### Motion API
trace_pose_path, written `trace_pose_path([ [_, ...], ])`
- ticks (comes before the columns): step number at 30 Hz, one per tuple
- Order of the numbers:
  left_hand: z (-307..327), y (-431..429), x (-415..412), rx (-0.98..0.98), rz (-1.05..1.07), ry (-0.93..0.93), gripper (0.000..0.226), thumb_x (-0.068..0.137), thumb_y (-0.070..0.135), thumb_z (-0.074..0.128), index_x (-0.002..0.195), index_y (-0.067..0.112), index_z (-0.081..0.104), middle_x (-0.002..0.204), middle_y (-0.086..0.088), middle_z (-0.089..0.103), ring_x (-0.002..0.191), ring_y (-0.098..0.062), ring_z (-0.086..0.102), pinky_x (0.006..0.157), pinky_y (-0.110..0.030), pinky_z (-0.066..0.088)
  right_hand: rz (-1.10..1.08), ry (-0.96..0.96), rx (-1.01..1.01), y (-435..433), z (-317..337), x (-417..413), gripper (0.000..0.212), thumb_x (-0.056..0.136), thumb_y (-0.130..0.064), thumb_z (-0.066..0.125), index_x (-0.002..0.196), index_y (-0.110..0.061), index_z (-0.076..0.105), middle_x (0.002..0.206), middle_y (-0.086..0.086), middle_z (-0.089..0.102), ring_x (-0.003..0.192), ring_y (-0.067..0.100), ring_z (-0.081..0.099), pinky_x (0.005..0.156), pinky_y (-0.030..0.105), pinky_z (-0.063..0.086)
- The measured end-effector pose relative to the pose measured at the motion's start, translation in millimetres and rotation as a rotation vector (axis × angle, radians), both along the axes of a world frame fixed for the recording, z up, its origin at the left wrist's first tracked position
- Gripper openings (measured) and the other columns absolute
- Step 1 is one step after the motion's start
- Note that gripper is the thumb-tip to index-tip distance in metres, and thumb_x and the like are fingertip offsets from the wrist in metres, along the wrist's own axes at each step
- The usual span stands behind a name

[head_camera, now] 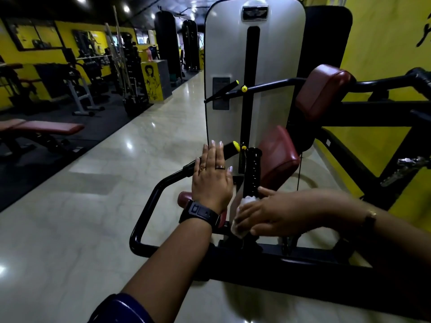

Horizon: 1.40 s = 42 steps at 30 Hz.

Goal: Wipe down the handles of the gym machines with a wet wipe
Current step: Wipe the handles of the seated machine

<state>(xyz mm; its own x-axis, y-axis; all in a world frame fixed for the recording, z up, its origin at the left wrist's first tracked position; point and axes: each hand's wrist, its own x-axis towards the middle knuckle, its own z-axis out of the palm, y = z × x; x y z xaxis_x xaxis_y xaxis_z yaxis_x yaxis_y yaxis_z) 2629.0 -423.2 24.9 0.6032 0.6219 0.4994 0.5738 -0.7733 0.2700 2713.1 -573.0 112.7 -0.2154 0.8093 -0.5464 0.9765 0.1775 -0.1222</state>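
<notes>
Right hand (268, 213) clamps our wet wipe (242, 214) round the ribbed handle (253, 173); left hand (213, 176) rests flat, fingers straight, on the bar (172, 176). We should slide upward, twisting snugly.

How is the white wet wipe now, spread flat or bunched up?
Bunched up: the right hand grips the white wet wipe crumpled against the lower end of the upright black ribbed handle.

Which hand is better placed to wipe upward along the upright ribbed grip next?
Right. The right hand grips the wet wipe around the base of the upright ribbed grip. The left hand lies flat on the yellow-capped bar beside it and holds no wipe.
</notes>
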Motion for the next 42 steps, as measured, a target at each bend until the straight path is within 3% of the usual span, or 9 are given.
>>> trace_pose_path([
  [3,0,1,1,0.005,0.004,-0.011,0.078,0.084,0.047,-0.003,0.154,0.014,-0.001,0.163,-0.007,0.001,0.151,-0.021,-0.003,0.119,-0.035,-0.002,-0.042,-0.033,0.084,-3,7,17,0.042,0.104,-0.036,0.027,0.145,-0.035,0.034,0.155,-0.023,0.018,0.133,-0.015,-0.004,0.111,0.043,-0.02],
  [8,0,1,0,0.012,0.01,0.009,0.08,0.083,0.048,-0.004,0.155,0.012,0.0,0.163,-0.009,0.002,0.151,-0.022,-0.002,0.119,-0.037,0.0,-0.005,-0.162,0.232,1,-26,10,0.056,0.102,-0.05,0.018,0.153,-0.03,0.007,0.16,-0.011,-0.006,0.135,-0.001,-0.023,0.111,0.034,-0.019],
  [14,1,-1,1,0.013,0.014,-0.005,0.08,0.083,0.048,-0.004,0.155,0.012,-0.001,0.164,-0.008,0.001,0.151,-0.022,-0.004,0.118,-0.035,-0.004,0.226,0.033,0.322,-19,-50,35,0.063,0.091,-0.066,0.002,0.146,-0.039,-0.01,0.155,-0.018,-0.018,0.141,0.001,-0.025,0.112,0.028,-0.026],
  [22,-4,2,4,0.035,0.028,0.0,0.077,0.087,0.048,0.0,0.154,0.01,0.001,0.163,-0.01,0.003,0.151,-0.024,-0.003,0.119,-0.039,0.001,0.105,0.069,0.644,-6,-58,66,0.059,0.098,-0.042,0.024,0.152,-0.025,0.008,0.16,-0.006,-0.002,0.146,0.006,-0.012,0.117,0.021,-0.013],
  [25,-4,2,4,0.045,0.036,-0.014,0.076,0.088,0.047,0.003,0.155,0.009,0.004,0.163,-0.011,0.006,0.151,-0.024,0.0,0.119,-0.04,0.003,0.159,0.101,0.748,-9,-58,65,0.052,0.096,-0.02,0.042,0.146,-0.013,0.035,0.154,0.002,0.031,0.146,0.013,0.016,0.119,0.031,0.017],
  [30,-5,2,3,0.045,0.023,-0.013,0.077,0.088,0.047,0.003,0.155,0.01,0.004,0.163,-0.011,0.006,0.151,-0.024,-0.001,0.119,-0.039,0.002,0.312,0.12,0.858,-13,-54,43,0.032,0.089,-0.02,0.055,0.119,-0.014,0.065,0.124,0.004,0.063,0.119,0.021,0.051,0.086,0.035,0.056],
  [33,-5,3,4,0.054,0.026,-0.024,0.076,0.089,0.047,0.005,0.155,0.009,0.008,0.162,-0.012,0.01,0.151,-0.025,0.002,0.119,-0.04,0.005,0.319,0.136,0.864,-18,-50,38,0.028,0.087,-0.023,0.055,0.112,-0.018,0.065,0.115,0.005,0.061,0.108,0.023,0.058,0.065,0.03,0.059],
  [38,-6,4,4,0.037,0.023,-0.025,0.07,0.094,0.043,0.013,0.155,0.011,0.005,0.163,-0.01,0.006,0.151,-0.023,-0.002,0.119,-0.038,0.0,0.047,0.265,0.938,-12,-51,50,0.026,0.088,-0.027,0.053,0.108,-0.019,0.069,0.106,0.005,0.06,0.094,0.013,0.058,0.068,0.01,0.046],
  [42,-6,3,4,0.046,0.026,-0.027,0.071,0.093,0.045,0.01,0.155,0.01,0.006,0.163,-0.011,0.006,0.151,-0.023,-0.002,0.119,-0.038,0.001,-0.156,0.403,0.845,-13,-56,44,0.024,0.085,-0.005,0.068,0.107,-0.015,0.069,0.097,-0.008,0.054,0.08,0.001,0.058,0.071,0.022,0.055],
])
